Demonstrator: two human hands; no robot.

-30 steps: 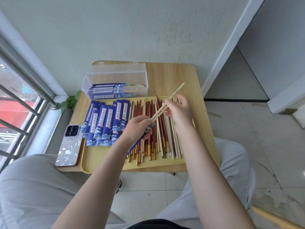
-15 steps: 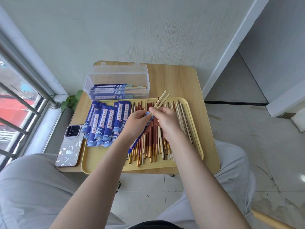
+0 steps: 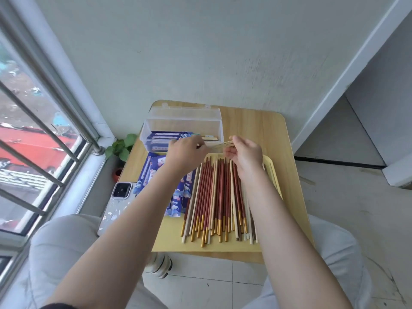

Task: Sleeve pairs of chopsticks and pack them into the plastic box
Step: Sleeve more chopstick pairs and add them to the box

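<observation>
Both hands are raised at the far edge of the yellow tray (image 3: 273,172), just in front of the clear plastic box (image 3: 182,128). Left hand (image 3: 186,152) has its fingers curled round one end of a pale chopstick pair (image 3: 220,144); the sleeve is hidden under that hand, so I cannot tell how far the pair is in. Right hand (image 3: 246,152) pinches the other end. The pair's long axis runs left-right, roughly level, parallel to the box front (blurred by motion).

The box stands open on the far left of the worktop (image 3: 256,123), already holding sleeved pairs (image 3: 167,138) lying lengthwise, left-right. Loose chopsticks (image 3: 218,197), red-and-gold and pale, lie on the tray with long axes running near-far, gold tips toward the person. Blue empty sleeves (image 3: 178,197) lie just left of them, partly under the left forearm. A phone (image 3: 118,197) lies at the worktop's left edge.
</observation>
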